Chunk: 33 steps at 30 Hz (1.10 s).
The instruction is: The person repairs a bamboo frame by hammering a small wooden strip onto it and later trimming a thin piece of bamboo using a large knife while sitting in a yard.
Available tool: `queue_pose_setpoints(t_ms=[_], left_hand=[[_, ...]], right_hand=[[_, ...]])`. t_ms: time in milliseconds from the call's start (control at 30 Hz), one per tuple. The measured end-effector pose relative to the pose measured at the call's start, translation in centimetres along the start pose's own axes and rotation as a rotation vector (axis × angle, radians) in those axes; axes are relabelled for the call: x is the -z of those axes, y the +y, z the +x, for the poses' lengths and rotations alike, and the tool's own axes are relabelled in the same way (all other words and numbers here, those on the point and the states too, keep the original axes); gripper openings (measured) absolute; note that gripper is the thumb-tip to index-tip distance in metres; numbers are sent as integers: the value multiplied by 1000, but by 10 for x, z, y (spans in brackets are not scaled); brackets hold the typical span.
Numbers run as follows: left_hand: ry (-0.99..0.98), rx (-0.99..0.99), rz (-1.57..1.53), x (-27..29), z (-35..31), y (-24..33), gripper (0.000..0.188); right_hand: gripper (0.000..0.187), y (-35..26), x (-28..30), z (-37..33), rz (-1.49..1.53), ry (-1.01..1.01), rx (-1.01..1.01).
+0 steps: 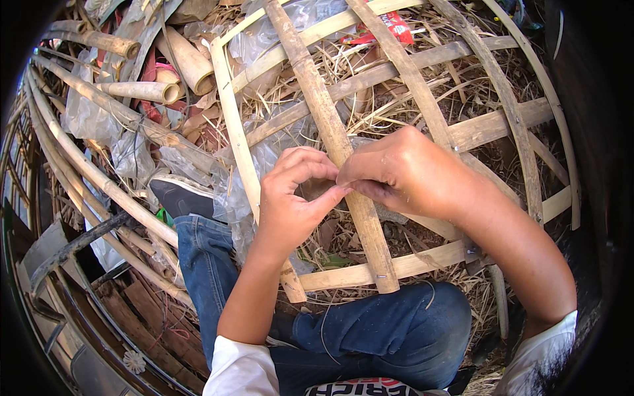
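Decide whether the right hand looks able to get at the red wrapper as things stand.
Probably yes, though the right hand may need to stretch: a bamboo slat crosses the red wrapper, but much shows in the open gap beside it.

white sleeves (pixel 241 369) | blue denim jeans (pixel 389 320) | dark shoe (pixel 179 198), pale sole (pixel 188 182)

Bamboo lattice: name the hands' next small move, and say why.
Perhaps ease the left hand slightly away from the right hand: their fingertips seem to meet over the long bamboo strip, hiding whatever they may pinch, so a small gap would probably show it.
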<state>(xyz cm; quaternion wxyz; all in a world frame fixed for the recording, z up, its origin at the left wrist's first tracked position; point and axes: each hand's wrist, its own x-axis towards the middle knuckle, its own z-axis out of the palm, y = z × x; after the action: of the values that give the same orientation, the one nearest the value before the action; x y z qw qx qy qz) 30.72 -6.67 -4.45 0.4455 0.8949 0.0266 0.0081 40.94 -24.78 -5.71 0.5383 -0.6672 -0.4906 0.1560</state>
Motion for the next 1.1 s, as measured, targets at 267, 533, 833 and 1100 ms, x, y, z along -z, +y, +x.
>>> queue_pose_setpoints(t_ms=[267, 533, 833, 1100], left_hand=[[16, -15, 33, -1, -1, 1, 21], [31, -130, 65, -2, -1, -5, 23], [64, -243, 1, -8, 2, -13, 20], [67, -275, -50, -8, 1, -18, 18]], right_hand=[[12, -2, 2, 2, -119, -92, 29], [23, -3, 7, 4, -112, -123, 129], [20, -8, 9, 4, -79, -140, 77], [16, -10, 4, 5, -72, -76, 38]])
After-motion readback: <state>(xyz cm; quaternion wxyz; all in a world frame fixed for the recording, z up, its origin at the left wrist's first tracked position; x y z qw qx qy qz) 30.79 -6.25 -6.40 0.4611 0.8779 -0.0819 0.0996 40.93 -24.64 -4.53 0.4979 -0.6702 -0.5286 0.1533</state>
